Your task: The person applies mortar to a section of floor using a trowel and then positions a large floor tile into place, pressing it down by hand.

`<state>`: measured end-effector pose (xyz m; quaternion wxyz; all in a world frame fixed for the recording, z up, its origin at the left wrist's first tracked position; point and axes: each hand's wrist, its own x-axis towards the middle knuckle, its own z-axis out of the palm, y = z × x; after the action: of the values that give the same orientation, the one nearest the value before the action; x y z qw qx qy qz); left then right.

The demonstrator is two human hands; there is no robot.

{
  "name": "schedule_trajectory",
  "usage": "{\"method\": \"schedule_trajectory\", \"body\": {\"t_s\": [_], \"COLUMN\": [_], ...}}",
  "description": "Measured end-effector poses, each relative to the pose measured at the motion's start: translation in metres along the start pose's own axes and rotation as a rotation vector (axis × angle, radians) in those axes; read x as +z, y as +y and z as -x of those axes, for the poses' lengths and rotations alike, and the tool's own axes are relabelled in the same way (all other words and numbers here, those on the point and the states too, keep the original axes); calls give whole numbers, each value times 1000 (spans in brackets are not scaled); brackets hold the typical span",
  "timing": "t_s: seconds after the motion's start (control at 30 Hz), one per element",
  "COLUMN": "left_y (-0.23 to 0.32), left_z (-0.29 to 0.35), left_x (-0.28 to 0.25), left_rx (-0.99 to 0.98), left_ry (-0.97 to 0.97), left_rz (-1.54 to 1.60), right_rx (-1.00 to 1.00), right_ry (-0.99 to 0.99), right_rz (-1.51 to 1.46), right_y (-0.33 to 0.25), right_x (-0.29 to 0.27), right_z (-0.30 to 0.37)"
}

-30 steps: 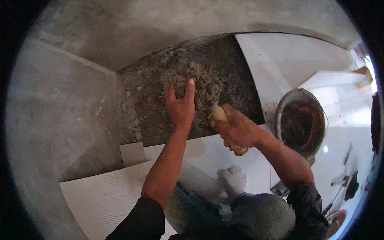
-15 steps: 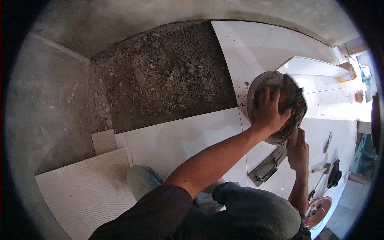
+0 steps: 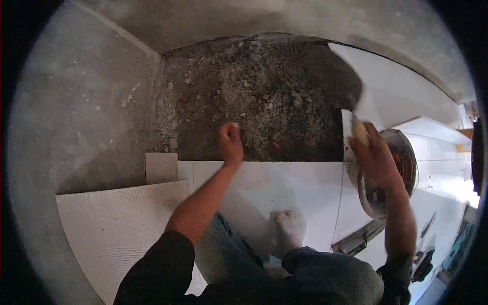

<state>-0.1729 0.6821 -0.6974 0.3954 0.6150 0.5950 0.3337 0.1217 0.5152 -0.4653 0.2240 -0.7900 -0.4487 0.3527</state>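
My right hand (image 3: 377, 160) is wrapped round the pale handle of a trowel (image 3: 361, 133), beside the edge of the white floor tiles (image 3: 300, 185). Beyond the handle, a dark blurred shape (image 3: 348, 84) bulges over the tile edge; I cannot tell whether it is blade or flung mortar. Partly hidden by my right hand and forearm is a round mortar-stained bucket (image 3: 373, 201). Over the bare patch of rough grey rubble and mortar (image 3: 254, 96), my left hand (image 3: 232, 145) hangs with its fingers curled in and nothing visible in them.
A ridged-back tile (image 3: 117, 218) leans at the lower left, below a small tile piece (image 3: 161, 168). A flat finishing trowel (image 3: 358, 239) lies beside the bucket. Another tile (image 3: 432, 129) stands tilted at the right. Concrete walls (image 3: 101, 96) border the rubble. My bare foot (image 3: 291, 229) rests on the tiles.
My left hand has left the bucket and swung left over the rubble. My right hand has lifted the trowel out of the bucket toward the tile edge. The view has shifted.
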Motion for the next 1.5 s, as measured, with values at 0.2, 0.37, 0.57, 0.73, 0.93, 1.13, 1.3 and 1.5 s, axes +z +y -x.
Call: {"method": "schedule_trajectory", "body": {"t_s": [0.2,0.37,0.57,0.73,0.93,1.13,1.3,1.5], "left_y": [-33,-77,-60,-47,-1,-56,-74,-59], "left_z": [-126,-216,-233,-210,-129,-185,-237,-163], "left_x": [-50,-78,-47,-21,-9,-63,-47,-27], "left_rx": [-193,-349,-210,-16,-172,-20,-133,-177], "left_ry": [71,62,5,-59,-240,-32,38,-300], "left_rz": [-453,-596,-825,-541,-109,-247,-368,-279], "right_rx": [-224,-222,-7,-229,-516,-433,-312,-270], "right_ry": [64,188,-49,-302,-259,-24,-435,-600], "right_rz": [871,984,705,637,979,1022,650,1016], "right_y": [-8,-15,-16,-56,-67,-101,-96,-112], "right_x": [67,111,117,138,152,149,180,169], "right_z": [-225,-325,-394,-356,-285,-383,-385,-319]}}
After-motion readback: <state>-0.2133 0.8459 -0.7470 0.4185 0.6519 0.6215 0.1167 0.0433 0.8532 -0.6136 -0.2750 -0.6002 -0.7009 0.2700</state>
